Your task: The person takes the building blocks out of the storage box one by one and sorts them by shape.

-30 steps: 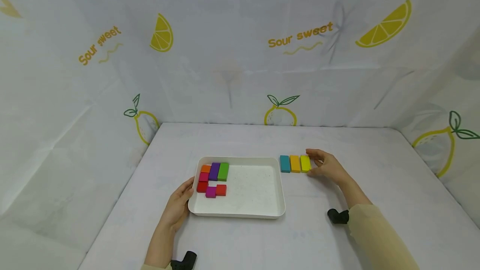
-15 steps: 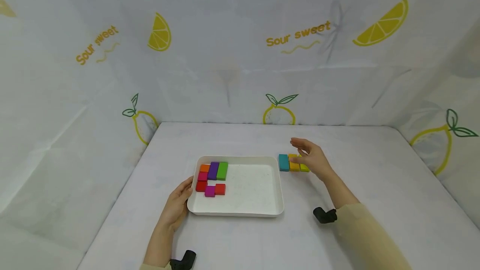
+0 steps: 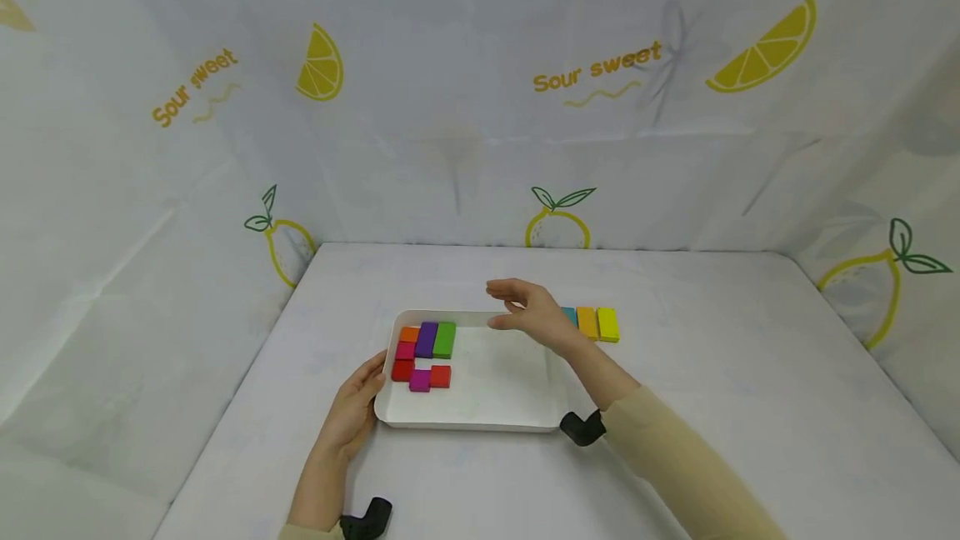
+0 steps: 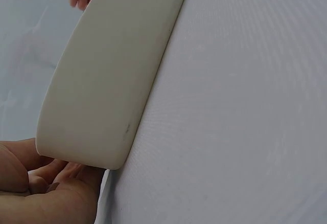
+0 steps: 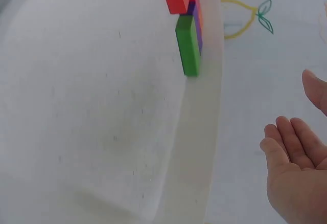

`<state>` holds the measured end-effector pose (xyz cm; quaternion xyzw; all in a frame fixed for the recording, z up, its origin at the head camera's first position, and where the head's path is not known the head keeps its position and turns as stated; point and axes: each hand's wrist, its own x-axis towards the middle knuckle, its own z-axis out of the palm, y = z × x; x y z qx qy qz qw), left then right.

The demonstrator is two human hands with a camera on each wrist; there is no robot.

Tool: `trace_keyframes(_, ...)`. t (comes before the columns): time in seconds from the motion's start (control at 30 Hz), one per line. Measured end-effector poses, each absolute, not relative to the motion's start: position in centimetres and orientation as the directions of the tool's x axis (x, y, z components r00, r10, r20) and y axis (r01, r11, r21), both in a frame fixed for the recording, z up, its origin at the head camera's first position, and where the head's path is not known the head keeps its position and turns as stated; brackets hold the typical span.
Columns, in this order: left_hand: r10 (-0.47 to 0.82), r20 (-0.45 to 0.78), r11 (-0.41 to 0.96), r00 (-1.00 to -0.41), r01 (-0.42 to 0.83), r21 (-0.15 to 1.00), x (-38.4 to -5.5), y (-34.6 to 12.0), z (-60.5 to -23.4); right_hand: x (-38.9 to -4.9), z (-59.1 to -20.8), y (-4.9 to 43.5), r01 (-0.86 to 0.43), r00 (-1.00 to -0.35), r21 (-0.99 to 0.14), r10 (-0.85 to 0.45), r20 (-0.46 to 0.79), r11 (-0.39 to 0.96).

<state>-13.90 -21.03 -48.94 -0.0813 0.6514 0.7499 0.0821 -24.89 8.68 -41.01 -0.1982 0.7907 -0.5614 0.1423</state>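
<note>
My left hand [image 3: 356, 408] grips the left side of a white rectangular tray [image 3: 504, 394]; in the left wrist view its fingers meet the tray's outer corner. Over the tray's far rim is my right hand [image 3: 534, 317], fingers extended, thumb apart, holding nothing. In the tray's left part lie several coloured blocks: green [image 3: 444, 340], dark purple [image 3: 426, 340], orange [image 3: 408, 334], pink [image 3: 405, 351], dark red [image 3: 402, 370], magenta [image 3: 420, 380] and bright red [image 3: 441, 377]. In the right wrist view, the green block [image 5: 188, 47] shows beyond the tray floor.
Right of the tray, a teal block [image 3: 570, 314], partly covered by my right hand, an amber block [image 3: 587, 324] and a yellow block [image 3: 608, 325] stand in a row. A white cloth covers the table [image 3: 720, 340]. Behind it hangs a lemon-print curtain [image 3: 420, 123].
My right hand has moved left from beside the yellow block, across the row, to over the tray's far rim. The row of blocks stayed put. My left hand keeps its hold on the tray.
</note>
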Motion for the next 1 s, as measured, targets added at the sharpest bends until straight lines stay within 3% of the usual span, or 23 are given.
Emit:
trace_keyframes(0.37,0.016,-0.215,-0.119,-0.976,-0.215,0.969,-13.9,-21.1,-49.0,-24.4,-42.6,2.1,-0.110,-0.864,-0.939,-0.499,-0.071,0.326)
trace_keyframes(1.0,0.037,-0.207,-0.125,-0.978,-0.210,0.970,-13.7,-21.1,-49.1,-24.3,-46.0,1.0,-0.097,-0.847,-0.941,-0.523,-0.094,0.325)
